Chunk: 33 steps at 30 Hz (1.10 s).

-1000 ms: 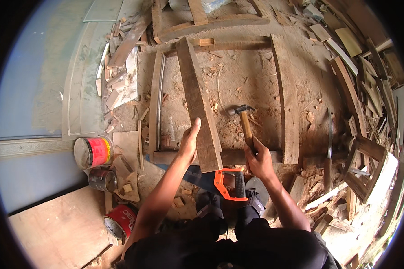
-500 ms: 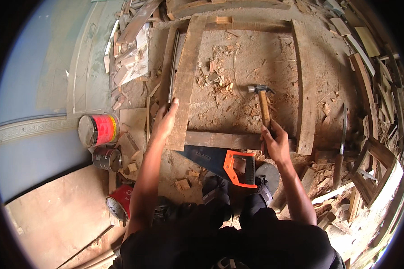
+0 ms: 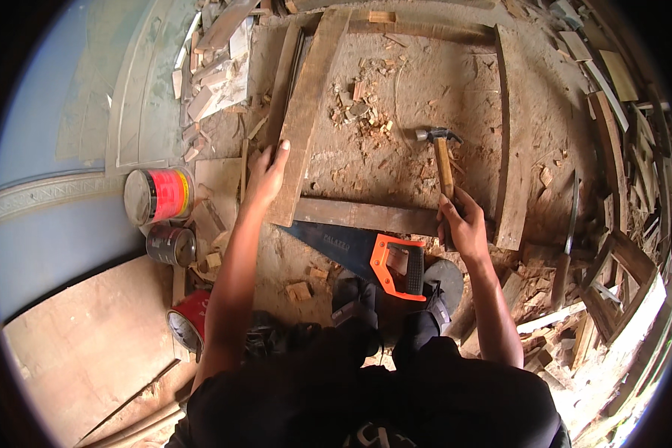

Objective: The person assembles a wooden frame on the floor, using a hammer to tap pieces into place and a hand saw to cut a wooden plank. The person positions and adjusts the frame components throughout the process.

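My left hand [image 3: 265, 179] grips the left edge of a wooden plank [image 3: 311, 112], thumb on top and fingers partly hidden beside and below it. The plank lies slanted over the left side of a rectangular wooden frame on the ground, next to the frame's left rail [image 3: 281, 82]. My right hand [image 3: 466, 228] is closed around the wooden handle of a claw hammer [image 3: 443, 160], its metal head pointing away from me. The hammer is above the frame's near rail [image 3: 373, 215]. A handsaw [image 3: 343, 249] with an orange and black handle lies near my feet.
On the left are a red-labelled can [image 3: 160, 196], a dark can [image 3: 172, 245] and a red can [image 3: 189, 319]. A long blade with a wooden handle [image 3: 563, 278] lies right of the frame. Scrap wood [image 3: 635, 157] piles up along the right; wood chips [image 3: 366, 112] litter the dirt inside the frame.
The plank's near end has swung left and slightly away from me, so it slants more, with my left hand moving along. My right hand still holds the hammer. The whole view has shifted slightly.
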Each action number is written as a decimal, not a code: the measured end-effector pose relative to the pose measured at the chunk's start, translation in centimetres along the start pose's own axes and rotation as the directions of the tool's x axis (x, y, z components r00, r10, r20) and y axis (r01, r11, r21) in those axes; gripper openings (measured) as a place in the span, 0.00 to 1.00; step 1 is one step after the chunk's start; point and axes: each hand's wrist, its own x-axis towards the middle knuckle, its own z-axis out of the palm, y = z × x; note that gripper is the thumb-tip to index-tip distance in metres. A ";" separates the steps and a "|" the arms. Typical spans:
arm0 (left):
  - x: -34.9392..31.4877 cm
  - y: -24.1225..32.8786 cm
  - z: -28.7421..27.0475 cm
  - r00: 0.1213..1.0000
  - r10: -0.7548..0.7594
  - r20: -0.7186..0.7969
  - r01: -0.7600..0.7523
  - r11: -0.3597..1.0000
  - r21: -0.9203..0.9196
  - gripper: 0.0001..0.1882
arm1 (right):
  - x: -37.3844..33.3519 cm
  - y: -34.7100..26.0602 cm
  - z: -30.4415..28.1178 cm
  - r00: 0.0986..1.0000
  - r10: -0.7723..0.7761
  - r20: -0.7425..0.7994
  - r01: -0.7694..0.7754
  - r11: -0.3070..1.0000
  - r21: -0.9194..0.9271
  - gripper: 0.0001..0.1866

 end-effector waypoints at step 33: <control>-1.6 1.5 0.8 0.996 -0.073 0.045 0.076 0.994 -0.080 0.44 | 0.0 -0.1 -0.1 0.999 0.021 0.034 -0.021 1.000 -0.005 0.16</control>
